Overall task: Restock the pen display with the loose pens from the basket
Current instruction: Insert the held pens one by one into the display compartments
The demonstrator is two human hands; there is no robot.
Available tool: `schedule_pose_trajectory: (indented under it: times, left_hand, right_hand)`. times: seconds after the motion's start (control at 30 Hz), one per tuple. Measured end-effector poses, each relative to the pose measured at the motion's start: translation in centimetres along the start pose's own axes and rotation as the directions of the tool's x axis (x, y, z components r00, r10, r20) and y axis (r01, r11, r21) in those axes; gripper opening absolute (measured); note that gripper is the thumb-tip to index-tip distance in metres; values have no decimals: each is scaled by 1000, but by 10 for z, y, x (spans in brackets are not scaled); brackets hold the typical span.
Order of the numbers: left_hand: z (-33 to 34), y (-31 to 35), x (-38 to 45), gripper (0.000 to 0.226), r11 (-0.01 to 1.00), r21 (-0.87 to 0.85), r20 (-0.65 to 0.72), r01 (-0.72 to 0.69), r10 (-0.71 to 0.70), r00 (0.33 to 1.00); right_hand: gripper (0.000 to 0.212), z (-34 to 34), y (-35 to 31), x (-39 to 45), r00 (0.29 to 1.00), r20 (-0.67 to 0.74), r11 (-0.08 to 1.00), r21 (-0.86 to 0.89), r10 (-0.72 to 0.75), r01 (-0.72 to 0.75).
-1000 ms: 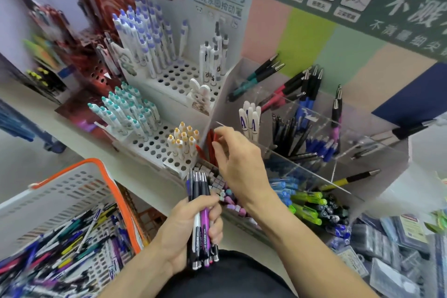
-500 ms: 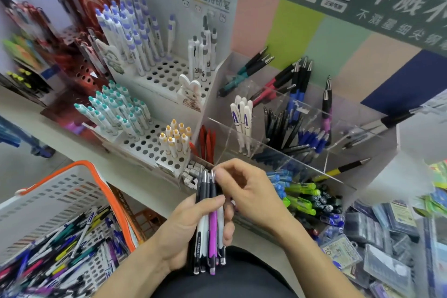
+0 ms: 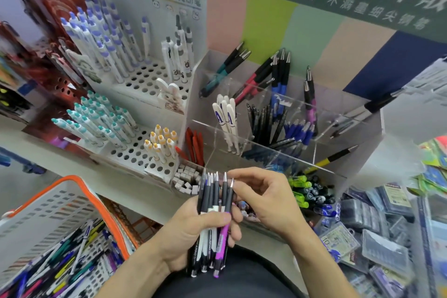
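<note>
My left hand [image 3: 193, 232] grips a bundle of pens [image 3: 212, 203] upright, tips up; most have dark grips, one barrel is purple. My right hand [image 3: 263, 198] reaches in from the right and pinches the tip of the rightmost pen in the bundle. Behind both hands stands the clear acrylic pen display [image 3: 343, 172] with compartments of white, black, blue, red and green pens. At lower left the white basket [image 3: 48, 210] with an orange rim holds many loose pens [image 3: 67, 266].
A white perforated rack [image 3: 142, 152] holds teal, purple and yellow capped pens on the shelf at left. Small erasers [image 3: 186, 179] lie in a tray below it. Packaged items [image 3: 377, 237] pile up at right. The shelf edge [image 3: 101, 179] runs diagonally past the basket.
My right hand came down from the display's front compartment to the bundle and now pinches one pen's tip. The left hand has kept hold of the bundle.
</note>
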State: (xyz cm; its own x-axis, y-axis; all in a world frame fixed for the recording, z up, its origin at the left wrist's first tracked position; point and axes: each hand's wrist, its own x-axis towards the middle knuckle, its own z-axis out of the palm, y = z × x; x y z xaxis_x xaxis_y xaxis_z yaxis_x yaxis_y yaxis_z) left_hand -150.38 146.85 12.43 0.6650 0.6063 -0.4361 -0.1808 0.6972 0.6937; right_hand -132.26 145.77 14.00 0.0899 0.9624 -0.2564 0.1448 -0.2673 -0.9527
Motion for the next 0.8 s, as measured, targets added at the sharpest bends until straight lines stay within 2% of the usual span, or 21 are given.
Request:
schedule_pose_trajectory:
  times: [0.1,0.23,0.33,0.43,0.5,0.53,0.57,0.63,0.67,0.7,0.73,0.77,0.8]
  left_hand:
    - [3,-1,2,25,999,34,3,-15,15,1000]
    - [12,2,6,16,999,43,-5,-16,16,1000]
    - [18,5,8,22,999,-17,-29,35,-36,999]
    - [20,6,10,30,997,-51,-24,52,-53,998]
    - [21,5,11,34,997,-66,-20,48,-49,999]
    - [21,4,12,34,996,-72,-14,43,-44,999]
    - [21,4,13,36,997,-73,-10,40,-41,999]
    - [20,2,14,44,998,-53,-15,42,-43,999]
    - [20,1,14,49,998,-44,-21,47,-48,999]
    - [20,0,15,50,998,-37,-26,50,-51,998]
    - [21,0,15,49,998,-36,-29,50,-51,998]
    - [21,0,15,47,998,-37,-29,53,-54,998]
    - [22,0,16,44,998,-33,-23,58,-59,998]
  right_hand:
    - [15,-7,-1,-9,999,-17,999,-7,-33,33]
    - [21,-15,2,-15,996,-59,997,-44,-72,69]
    - [23,-21,-6,-16,979,-173,991,51,-110,120]
    - [23,-35,-23,-19,915,-361,956,152,-182,250]
    - [23,-49,-38,-20,821,-497,915,121,-280,385]
    - [22,-57,-47,-20,742,-574,878,80,-346,471]
    - [21,-66,-55,-18,630,-654,829,8,-419,559]
    - [26,-84,-68,-9,359,-762,725,-203,-539,658]
    - [29,-92,-72,-2,250,-771,680,-298,-585,670]
    - [29,-98,-75,6,181,-759,643,-371,-626,670]
    - [26,-103,-78,14,157,-730,622,-426,-666,657]
    - [21,-107,-79,22,174,-688,620,-478,-705,622]
    - [18,-110,-79,28,223,-633,626,-532,-741,570]
